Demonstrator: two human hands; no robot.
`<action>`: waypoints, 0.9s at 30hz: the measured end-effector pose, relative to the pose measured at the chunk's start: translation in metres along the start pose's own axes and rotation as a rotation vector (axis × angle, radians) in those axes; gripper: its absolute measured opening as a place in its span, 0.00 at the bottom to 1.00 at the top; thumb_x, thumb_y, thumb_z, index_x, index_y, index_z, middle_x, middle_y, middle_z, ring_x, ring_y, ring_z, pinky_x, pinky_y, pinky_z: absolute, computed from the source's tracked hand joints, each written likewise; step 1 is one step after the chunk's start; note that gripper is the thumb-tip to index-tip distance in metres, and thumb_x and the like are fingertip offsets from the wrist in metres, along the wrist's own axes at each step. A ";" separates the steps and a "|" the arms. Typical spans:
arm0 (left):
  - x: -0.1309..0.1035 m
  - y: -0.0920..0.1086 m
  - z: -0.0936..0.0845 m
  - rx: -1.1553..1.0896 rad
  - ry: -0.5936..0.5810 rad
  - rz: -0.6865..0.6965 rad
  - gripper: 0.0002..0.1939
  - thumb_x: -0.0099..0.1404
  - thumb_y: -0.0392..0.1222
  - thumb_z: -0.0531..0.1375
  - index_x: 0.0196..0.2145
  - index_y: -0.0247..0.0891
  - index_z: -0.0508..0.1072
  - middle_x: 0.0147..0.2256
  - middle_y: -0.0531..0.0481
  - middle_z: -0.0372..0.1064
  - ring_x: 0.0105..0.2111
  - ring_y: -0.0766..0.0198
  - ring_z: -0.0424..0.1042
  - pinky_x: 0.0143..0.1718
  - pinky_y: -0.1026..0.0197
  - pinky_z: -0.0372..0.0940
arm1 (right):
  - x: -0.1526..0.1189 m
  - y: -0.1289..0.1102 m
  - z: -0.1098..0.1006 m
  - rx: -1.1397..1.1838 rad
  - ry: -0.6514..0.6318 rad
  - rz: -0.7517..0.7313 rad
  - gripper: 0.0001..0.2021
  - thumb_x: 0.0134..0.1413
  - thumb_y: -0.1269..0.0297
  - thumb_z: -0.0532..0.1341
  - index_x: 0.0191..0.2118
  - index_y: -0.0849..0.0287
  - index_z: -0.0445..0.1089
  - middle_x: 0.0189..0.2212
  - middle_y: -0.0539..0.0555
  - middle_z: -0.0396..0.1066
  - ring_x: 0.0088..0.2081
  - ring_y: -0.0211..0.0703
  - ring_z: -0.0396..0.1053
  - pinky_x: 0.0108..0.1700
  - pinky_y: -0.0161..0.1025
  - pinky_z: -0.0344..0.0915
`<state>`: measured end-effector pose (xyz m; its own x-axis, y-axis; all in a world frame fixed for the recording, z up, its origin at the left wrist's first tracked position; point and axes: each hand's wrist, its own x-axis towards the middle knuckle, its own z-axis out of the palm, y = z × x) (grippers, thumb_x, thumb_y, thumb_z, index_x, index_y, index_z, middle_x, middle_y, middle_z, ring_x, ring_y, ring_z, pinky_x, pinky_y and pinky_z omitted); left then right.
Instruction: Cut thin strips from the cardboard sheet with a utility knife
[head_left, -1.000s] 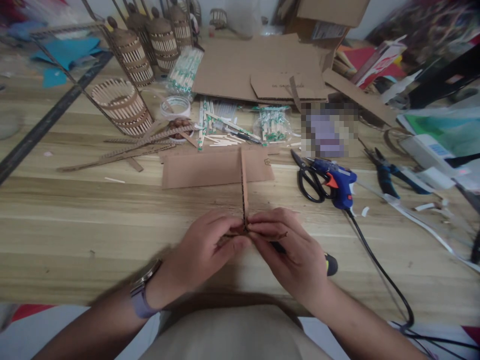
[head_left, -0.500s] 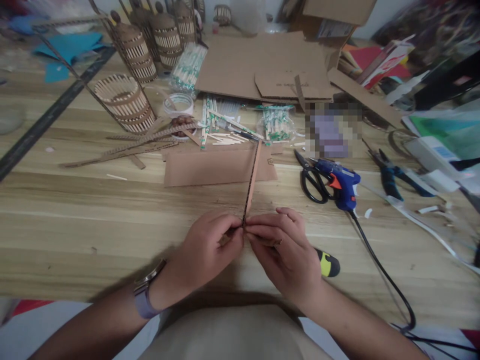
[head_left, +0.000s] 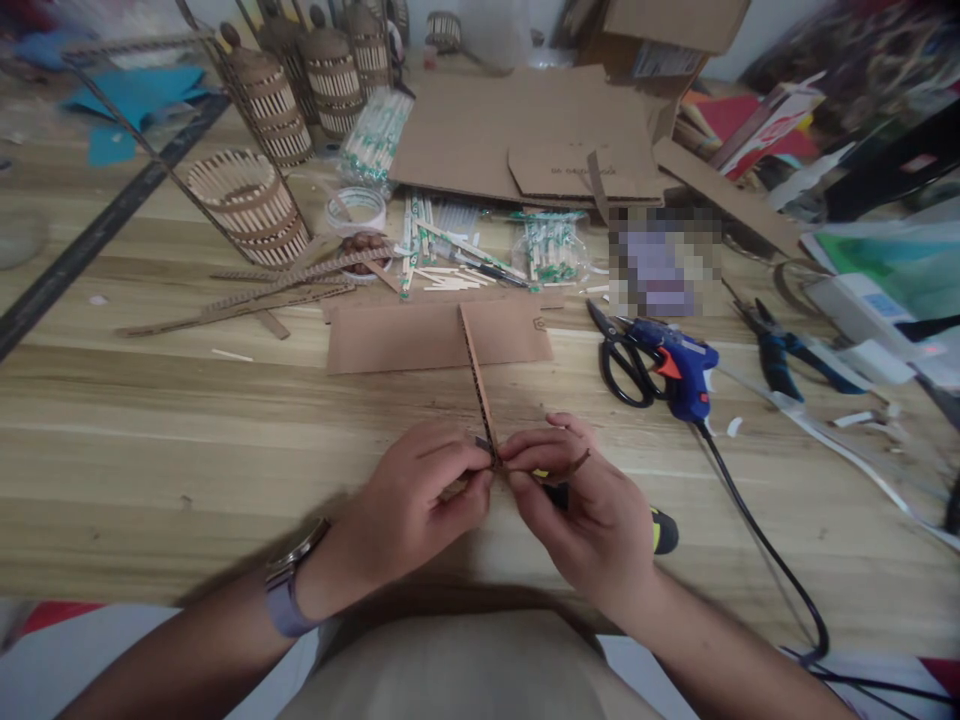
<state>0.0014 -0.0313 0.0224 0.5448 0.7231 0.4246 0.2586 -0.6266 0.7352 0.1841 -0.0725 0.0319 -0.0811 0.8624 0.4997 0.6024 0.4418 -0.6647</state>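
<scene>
A narrow corrugated cardboard strip (head_left: pixel 478 385) stands up from between my hands, its fluted edge facing me and its far tip over a flat cardboard piece (head_left: pixel 397 340). My left hand (head_left: pixel 424 490) pinches the near end between thumb and fingers. My right hand (head_left: pixel 581 505) is closed on the same end from the other side. A thin brown flap (head_left: pixel 574 466) sticks out across the right fingers; whether it is still joined to the strip I cannot tell. Under the right hand lies a black and yellow handle (head_left: pixel 664 531), mostly covered.
Scissors (head_left: pixel 626 360) and a blue glue gun (head_left: pixel 679 365) with a black cord lie to the right, near pliers (head_left: pixel 787 350). Behind are loose sticks (head_left: pixel 457 278), a tape roll (head_left: pixel 357 208) and cardboard sheets (head_left: pixel 525 125). A stick-and-cardboard basket (head_left: pixel 247 205) stands at left.
The strip's far end has swung left and toward me. My right hand has shifted slightly right, and the brown flap now shows across its fingers.
</scene>
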 end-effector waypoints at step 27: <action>0.010 -0.012 -0.005 -0.710 0.207 -0.705 0.12 0.70 0.45 0.56 0.30 0.40 0.72 0.20 0.57 0.67 0.24 0.68 0.65 0.29 0.66 0.61 | 0.010 0.031 -0.021 -0.463 -0.579 0.022 0.06 0.66 0.64 0.56 0.41 0.59 0.69 0.34 0.56 0.76 0.35 0.49 0.76 0.36 0.44 0.70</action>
<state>0.0000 -0.0157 0.0204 0.2855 0.9389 -0.1921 -0.1018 0.2290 0.9681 0.2186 -0.0549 0.0279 -0.3941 0.9186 0.0313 0.8715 0.3842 -0.3048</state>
